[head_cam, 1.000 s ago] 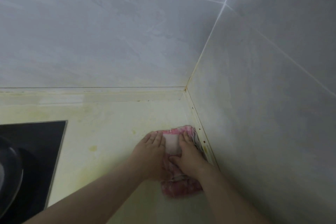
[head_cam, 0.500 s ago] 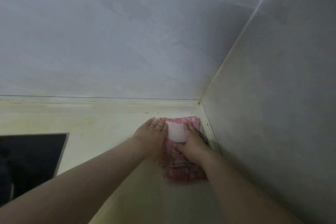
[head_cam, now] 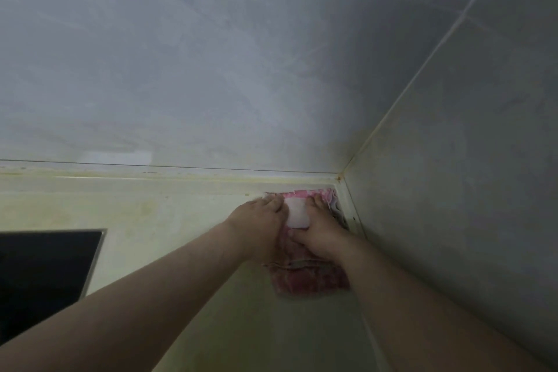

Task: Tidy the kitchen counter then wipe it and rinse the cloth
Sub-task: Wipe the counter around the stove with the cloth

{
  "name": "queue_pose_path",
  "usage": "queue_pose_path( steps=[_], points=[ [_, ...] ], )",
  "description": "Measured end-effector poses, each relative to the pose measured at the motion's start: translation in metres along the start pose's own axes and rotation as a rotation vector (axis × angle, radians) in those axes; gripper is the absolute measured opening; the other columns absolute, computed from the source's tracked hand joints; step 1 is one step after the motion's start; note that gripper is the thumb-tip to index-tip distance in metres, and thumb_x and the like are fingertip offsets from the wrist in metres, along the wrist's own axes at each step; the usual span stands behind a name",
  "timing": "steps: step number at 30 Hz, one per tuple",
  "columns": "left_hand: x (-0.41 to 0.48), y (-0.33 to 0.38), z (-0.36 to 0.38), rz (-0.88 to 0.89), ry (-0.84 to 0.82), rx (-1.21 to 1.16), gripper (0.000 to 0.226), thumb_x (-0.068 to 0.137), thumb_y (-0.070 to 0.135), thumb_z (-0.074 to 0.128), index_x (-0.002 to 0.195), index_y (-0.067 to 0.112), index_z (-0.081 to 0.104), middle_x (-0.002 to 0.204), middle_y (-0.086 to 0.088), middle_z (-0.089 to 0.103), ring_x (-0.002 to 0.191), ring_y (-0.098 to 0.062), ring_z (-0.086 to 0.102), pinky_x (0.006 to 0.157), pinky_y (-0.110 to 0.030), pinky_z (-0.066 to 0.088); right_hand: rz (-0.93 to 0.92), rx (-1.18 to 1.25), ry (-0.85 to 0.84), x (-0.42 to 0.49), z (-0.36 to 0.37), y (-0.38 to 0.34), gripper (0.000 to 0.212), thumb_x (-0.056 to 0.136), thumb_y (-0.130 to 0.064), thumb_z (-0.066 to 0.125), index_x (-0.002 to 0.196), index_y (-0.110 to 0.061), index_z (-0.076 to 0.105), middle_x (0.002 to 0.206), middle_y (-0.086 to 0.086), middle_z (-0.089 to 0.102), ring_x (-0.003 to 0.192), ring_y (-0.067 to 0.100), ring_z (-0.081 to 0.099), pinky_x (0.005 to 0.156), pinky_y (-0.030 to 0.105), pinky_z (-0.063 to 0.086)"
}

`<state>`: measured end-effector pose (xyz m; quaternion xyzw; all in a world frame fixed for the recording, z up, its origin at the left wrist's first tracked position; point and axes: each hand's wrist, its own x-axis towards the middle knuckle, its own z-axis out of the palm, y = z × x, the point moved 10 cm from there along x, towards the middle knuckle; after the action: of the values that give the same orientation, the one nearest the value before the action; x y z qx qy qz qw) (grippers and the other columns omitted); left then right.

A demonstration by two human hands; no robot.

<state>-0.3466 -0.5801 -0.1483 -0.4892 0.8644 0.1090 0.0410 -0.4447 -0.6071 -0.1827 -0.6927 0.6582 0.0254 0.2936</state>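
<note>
Two bare hands press a pink-and-white cloth into the far corner of a kitchen counter.

The pink patterned cloth with a white patch (head_cam: 311,281) lies flat on the pale yellow, stained counter (head_cam: 169,220), its far edge touching the back ledge and its right edge against the grey tiled side wall (head_cam: 468,190). The left hand (head_cam: 259,223) and the right hand (head_cam: 320,229) lie side by side, palms down on the cloth, fingers extended and close together, flattening rather than gripping it. A black glass hob (head_cam: 45,269) sits well apart to the left. No brand, label or writing can be read anywhere.
</note>
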Motion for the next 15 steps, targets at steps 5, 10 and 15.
queue_pose_path(
  steps=[5,10,15],
  points=[
    [0.002,0.010,-0.003,-0.030,0.025,0.068,0.077,0.082,0.050,0.061,0.143,0.007,0.040,0.147,-0.015,0.038,0.137,-0.025,0.034,0.117,-0.030,0.020,-0.004,-0.049,0.020,-0.012,-0.002,-0.003,0.093,0.091,-0.042,0.061,0.156,-0.013,0.001,0.164,0.003,-0.005,0.150,0.018,-0.003,0.121,0.032,0.004],
    [-0.018,0.017,0.008,-0.049,-0.019,0.079,0.094,0.084,0.057,0.056,0.151,0.002,0.019,0.158,-0.022,0.016,0.146,-0.030,0.017,0.121,-0.034,0.009,-0.005,-0.029,0.030,-0.037,0.008,0.002,0.087,0.094,-0.041,0.057,0.156,-0.016,0.001,0.164,-0.002,-0.004,0.150,0.015,-0.003,0.121,0.032,0.004],
    [-0.042,0.029,0.008,-0.009,0.011,0.036,0.098,0.082,0.058,0.059,0.150,0.001,0.018,0.157,-0.021,0.019,0.145,-0.030,0.019,0.121,-0.033,0.008,0.002,-0.024,0.054,-0.062,0.019,0.006,0.088,0.092,-0.041,0.060,0.156,-0.017,0.005,0.164,-0.002,-0.001,0.150,0.015,0.000,0.122,0.033,0.006]
  ],
)
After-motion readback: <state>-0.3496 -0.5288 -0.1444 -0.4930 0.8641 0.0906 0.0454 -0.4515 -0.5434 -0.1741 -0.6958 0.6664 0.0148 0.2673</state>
